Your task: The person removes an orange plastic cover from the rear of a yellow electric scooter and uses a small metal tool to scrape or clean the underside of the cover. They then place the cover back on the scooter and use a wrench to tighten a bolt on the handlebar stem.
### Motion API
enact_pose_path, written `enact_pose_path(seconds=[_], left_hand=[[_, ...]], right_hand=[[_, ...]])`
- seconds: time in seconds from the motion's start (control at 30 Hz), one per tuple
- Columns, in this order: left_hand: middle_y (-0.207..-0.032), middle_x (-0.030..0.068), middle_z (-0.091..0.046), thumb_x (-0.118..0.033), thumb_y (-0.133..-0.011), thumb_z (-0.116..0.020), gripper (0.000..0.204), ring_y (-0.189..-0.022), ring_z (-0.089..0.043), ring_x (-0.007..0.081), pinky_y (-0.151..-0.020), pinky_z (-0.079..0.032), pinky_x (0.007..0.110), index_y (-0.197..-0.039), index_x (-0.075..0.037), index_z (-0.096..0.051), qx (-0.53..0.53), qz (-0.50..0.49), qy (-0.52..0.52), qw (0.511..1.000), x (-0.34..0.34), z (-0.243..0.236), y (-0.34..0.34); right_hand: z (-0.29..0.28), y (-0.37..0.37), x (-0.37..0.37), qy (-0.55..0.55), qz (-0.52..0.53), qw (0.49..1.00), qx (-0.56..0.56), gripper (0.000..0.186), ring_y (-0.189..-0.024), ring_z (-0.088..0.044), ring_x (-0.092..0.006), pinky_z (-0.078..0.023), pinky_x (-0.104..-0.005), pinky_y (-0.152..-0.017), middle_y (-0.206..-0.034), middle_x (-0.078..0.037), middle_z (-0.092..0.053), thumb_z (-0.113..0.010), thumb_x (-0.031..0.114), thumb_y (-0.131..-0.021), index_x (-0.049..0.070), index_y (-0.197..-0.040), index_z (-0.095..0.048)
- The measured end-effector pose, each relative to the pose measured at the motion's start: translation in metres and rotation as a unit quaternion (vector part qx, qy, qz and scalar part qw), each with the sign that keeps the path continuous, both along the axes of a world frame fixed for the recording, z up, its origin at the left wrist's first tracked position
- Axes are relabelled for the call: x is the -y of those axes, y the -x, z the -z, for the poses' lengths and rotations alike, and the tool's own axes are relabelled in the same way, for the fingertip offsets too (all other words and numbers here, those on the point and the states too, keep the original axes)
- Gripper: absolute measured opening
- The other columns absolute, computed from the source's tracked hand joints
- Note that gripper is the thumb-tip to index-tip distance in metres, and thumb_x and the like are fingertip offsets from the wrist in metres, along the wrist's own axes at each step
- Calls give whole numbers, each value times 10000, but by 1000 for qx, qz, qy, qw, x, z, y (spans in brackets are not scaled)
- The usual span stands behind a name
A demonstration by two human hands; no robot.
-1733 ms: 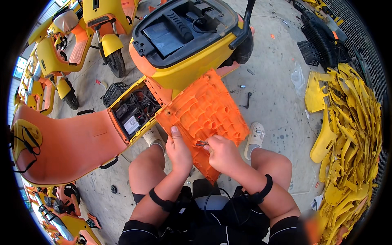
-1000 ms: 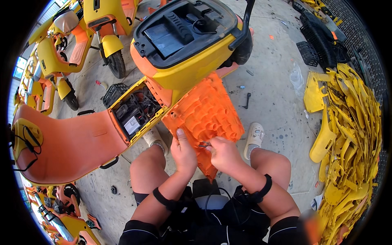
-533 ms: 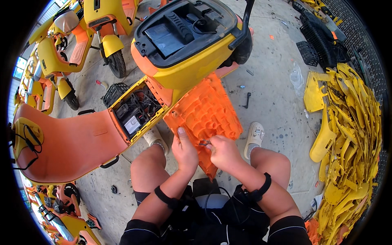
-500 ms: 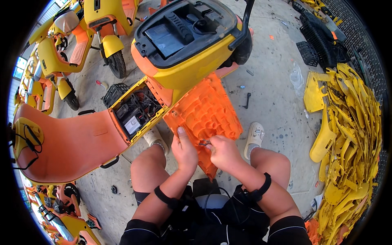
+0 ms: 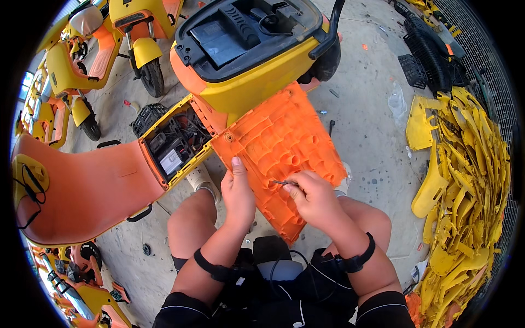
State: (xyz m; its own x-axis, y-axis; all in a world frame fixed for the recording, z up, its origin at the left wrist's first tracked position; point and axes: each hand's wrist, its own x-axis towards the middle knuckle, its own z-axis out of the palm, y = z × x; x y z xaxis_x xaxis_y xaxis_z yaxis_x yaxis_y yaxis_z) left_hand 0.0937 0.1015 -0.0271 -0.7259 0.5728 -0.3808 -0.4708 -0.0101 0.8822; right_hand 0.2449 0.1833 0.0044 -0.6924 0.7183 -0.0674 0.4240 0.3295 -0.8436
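Orange panel (image 5: pixel 279 145) has swung out wider and flatter to view than half a second ago; right hand (image 5: pixel 314 198) with its thin tool (image 5: pixel 283 182) has shifted slightly rightward. Panel lies between and beyond the hands, ribbed side up, near corner pointing back at the person. Left hand (image 5: pixel 239 192) grasps the panel's left edge, thumb on top, fingers mostly hidden; probably steadying it. Right hand is closed on the dark tool, pinched by thumb and finger, end pointing left over the ribs; looks like a grip for close, controlled work. Can't tell if the tool touches plastic. What supports the panel underneath is hidden. Scooter (image 5: pixel 257 79) stands beyond both hands; its open bay (image 5: pixel 192 163) is beyond and left of the left hand, likely kept within reach. Yellow scrap pile (image 5: pixel 465 197) sits well right of the right hand, apparently out of the way. Writing: pale box (image 5: pixel 170 160) in the bay may carry a label, too small to read; panel and tool show no legible lettering.
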Motion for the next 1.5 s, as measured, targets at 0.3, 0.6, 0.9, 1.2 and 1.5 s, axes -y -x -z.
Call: enact_pose_path(seconds=[0.3, 0.6, 0.9, 1.2, 1.5], left_hand=[[-1360, 118, -572, -458, -1049, -495, 557, -1207, -590, 253, -1021, -485, 414, -1410, -35, -452, 131, 2, -46, 990, -1, -15, 14], [-1399, 184, -550, -494, -1068, -399, 625, -1245, -590, 293, -1045, -497, 430, -1436, 10, -416, 172, -11, -71, 982, -6, -25, 16], [-1454, 166, -508, -492, -1068, -396, 610, -1290, -554, 296, -1086, -461, 453, -1471, -34, -386, 197, 1, -90, 976, -8, -26, 17], [-1453, 111, -515, -499, -1035, -497, 620, -1305, -528, 262, -1098, -430, 421, -1474, -70, -411, 179, 7, -109, 978, -2, -17, 21], [-1439, 111, -521, -500, -1035, -501, 633, -1288, -540, 256, -1080, -442, 412, -1464, -44, -408, 142, 4, -77, 987, -2, -17, 20]], right_hand=[[-11, 8, -6, 36, 23, 997, -64, 134, -764, -645, -183, -493, -292, -667, -862, -91, -675, -736, 113, -902, 9, -974, -690], [-10, 9, -13, -36, 55, 990, -123, 164, -764, -597, -114, -436, -252, -602, -897, -62, -645, -773, 17, -845, 19, -981, -684], [-14, 7, -15, -16, 47, 991, -124, 130, -777, -674, -214, -520, -305, -666, -857, -106, -665, -755, 47, -863, 8, -952, -668], [-18, -5, -19, -37, -20, 999, -11, 124, -754, -682, -262, -522, -344, -642, -851, -96, -688, -728, 144, -884, 43, -925, -670], [-10, -9, -20, -56, -53, 995, 57, 166, -724, -665, -314, -511, -390, -621, -830, -110, -683, -735, 196, -878, 47, -892, -664]])
